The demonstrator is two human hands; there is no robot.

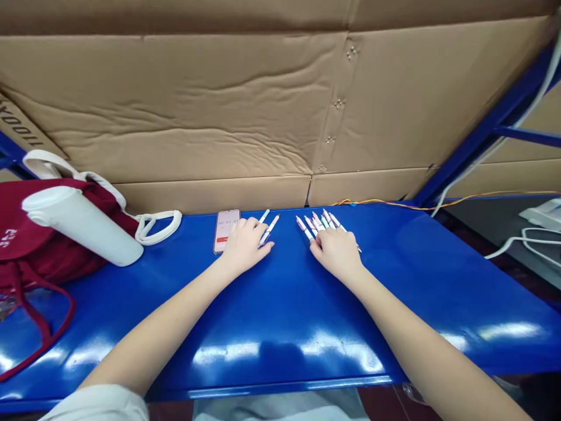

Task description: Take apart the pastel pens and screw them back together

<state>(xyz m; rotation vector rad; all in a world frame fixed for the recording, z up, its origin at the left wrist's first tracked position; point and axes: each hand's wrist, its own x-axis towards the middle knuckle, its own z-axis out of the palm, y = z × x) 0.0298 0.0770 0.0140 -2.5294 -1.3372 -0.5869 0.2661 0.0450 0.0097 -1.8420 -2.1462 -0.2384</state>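
Observation:
My left hand (246, 244) lies palm down at the back of the blue table (280, 310), its thumb apart from its fingers. Two slim pens, one with a green end (264, 216) and one white with a dark tip (269, 230), stick out beside and under its fingers. A phone (221, 228) showing a running timer lies just left of this hand, which partly covers it. My right hand (338, 250) rests with fingers lying flat over a bunch of several white and pinkish pens (304, 227). Their tips point toward the cardboard; the hand hides their middles.
On the left, a dark red bag (56, 257) with white straps sits behind a leaning white tumbler (87, 225). A cardboard wall (210, 117) closes off the back. Coloured wires (394, 203) and a white cable (477, 161) run along the right, near the blue frame (473, 134).

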